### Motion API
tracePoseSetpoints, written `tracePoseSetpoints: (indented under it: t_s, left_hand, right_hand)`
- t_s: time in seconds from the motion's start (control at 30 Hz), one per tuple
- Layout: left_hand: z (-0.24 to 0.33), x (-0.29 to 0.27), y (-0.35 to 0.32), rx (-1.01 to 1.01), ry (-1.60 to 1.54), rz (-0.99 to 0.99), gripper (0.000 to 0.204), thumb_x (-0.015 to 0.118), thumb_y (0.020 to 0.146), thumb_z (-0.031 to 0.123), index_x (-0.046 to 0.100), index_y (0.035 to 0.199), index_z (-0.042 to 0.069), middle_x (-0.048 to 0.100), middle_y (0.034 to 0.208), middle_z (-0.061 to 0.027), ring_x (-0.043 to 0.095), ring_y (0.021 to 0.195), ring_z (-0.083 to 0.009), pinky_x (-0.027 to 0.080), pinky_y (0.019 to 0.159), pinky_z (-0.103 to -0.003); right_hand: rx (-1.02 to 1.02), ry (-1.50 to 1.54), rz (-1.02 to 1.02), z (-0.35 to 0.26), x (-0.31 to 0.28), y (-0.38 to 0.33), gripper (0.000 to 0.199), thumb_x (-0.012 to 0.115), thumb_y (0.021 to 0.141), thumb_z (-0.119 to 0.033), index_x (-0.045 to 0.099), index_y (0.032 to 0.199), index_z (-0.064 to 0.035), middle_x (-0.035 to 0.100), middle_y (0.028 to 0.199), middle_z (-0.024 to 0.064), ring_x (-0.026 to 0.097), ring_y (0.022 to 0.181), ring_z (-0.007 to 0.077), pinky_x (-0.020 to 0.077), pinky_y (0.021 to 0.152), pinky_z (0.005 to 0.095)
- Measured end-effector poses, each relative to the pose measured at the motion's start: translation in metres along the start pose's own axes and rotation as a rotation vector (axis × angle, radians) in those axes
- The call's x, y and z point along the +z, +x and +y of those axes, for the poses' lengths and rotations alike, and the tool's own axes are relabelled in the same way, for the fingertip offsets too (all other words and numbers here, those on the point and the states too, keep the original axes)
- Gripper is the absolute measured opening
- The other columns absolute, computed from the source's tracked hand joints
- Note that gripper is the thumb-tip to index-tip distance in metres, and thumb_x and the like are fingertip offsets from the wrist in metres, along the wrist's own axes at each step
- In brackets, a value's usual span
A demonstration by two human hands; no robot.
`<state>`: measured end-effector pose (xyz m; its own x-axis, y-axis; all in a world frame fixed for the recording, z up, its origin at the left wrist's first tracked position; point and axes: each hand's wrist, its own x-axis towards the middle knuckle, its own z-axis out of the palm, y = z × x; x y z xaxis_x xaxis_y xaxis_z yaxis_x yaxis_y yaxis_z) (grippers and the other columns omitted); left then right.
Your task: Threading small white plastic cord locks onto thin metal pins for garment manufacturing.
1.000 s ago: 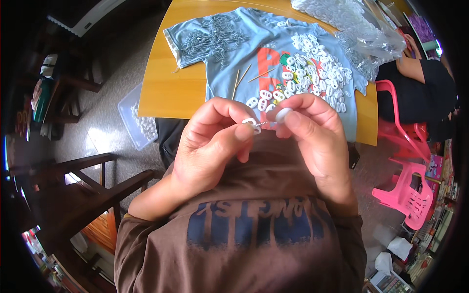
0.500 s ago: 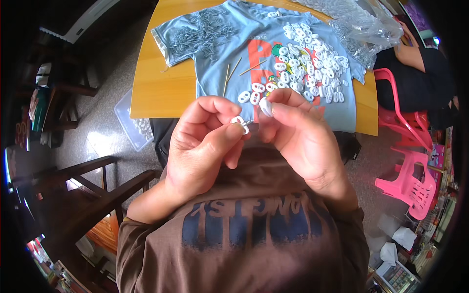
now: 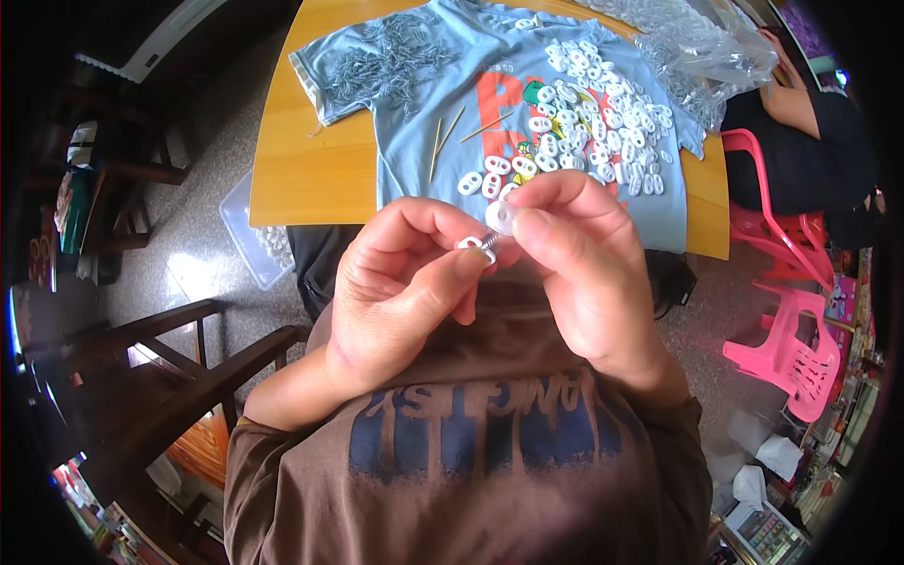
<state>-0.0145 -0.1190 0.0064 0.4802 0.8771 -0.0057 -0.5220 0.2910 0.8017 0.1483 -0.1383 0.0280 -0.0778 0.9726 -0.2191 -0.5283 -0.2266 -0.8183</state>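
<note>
My left hand [image 3: 391, 287] pinches a small white oval cord-lock piece [image 3: 468, 244] between thumb and forefinger. A small metal spring [image 3: 490, 242] stands out of this piece, slanting up to the right. In my right hand [image 3: 589, 264], thumb and fingers grip a round white plastic piece [image 3: 500, 217], held right at the spring's upper end; whether they touch I cannot tell. Just beyond my hands, many white two-holed cord-lock pieces [image 3: 549, 146] lie on a light blue T-shirt [image 3: 424, 160]. A heap of grey metal springs [image 3: 391, 66] rests at its left sleeve.
The shirt covers much of a wooden table [image 3: 282, 179]. Thin wooden sticks [image 3: 436, 151] lie on it. A clear plastic bag [image 3: 702, 56] is at the far right, near another person's arm [image 3: 791, 105]. Pink plastic chairs [image 3: 786, 353], a dark wooden chair [image 3: 207, 377] and a clear bin [image 3: 254, 235] stand around.
My right hand has brought the round white piece left and down, close to the spring. My left hand has shifted slightly right, still pinching the oval piece.
</note>
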Motion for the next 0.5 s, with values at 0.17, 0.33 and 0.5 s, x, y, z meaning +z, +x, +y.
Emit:
tracePoseSetpoints:
  t_s: [0.17, 0.33, 0.5]
  left_hand:
    - [0.0002, 0.0012, -0.0009, -0.026, 0.007, 0.024, 0.009, 0.052, 0.086, -0.004, 0.051, 0.094, -0.002, 0.06, 0.09, -0.011, 0.053, 0.063, -0.0074, 0.045, 0.055, -0.019]
    - [0.0007, 0.0015, -0.0013, -0.044, 0.014, 0.04, 0.009, 0.053, 0.085, -0.004, 0.051, 0.094, -0.001, 0.059, 0.087, -0.0091, 0.053, 0.063, -0.0072, 0.045, 0.055, -0.019]
    - [0.0003, 0.0003, -0.0005, -0.027, 0.025, 0.036, 0.009, 0.053, 0.085, -0.004, 0.051, 0.094, -0.001, 0.059, 0.086, -0.0081, 0.053, 0.063, -0.0071, 0.045, 0.055, -0.019]
  right_hand:
    - [-0.119, -0.031, -0.087, 0.002, 0.0019, -0.0017, 0.011, 0.054, 0.088, -0.003, 0.054, 0.099, 0.0007, 0.056, 0.089, 0.0018, 0.051, 0.08, 0.0047, 0.0414, 0.071, 0.0178]
    - [-0.192, -0.097, -0.119, 0.0034, 0.0018, -0.0024, 0.011, 0.051, 0.089, -0.001, 0.053, 0.1, 0.0015, 0.055, 0.089, 0.0016, 0.05, 0.079, 0.0039, 0.0404, 0.07, 0.0167]
    - [-0.261, -0.152, -0.101, 0.0037, 0.0012, -0.0023, 0.014, 0.051, 0.089, 0.0, 0.053, 0.103, 0.0023, 0.055, 0.089, 0.0017, 0.049, 0.078, 0.0036, 0.0396, 0.07, 0.016]
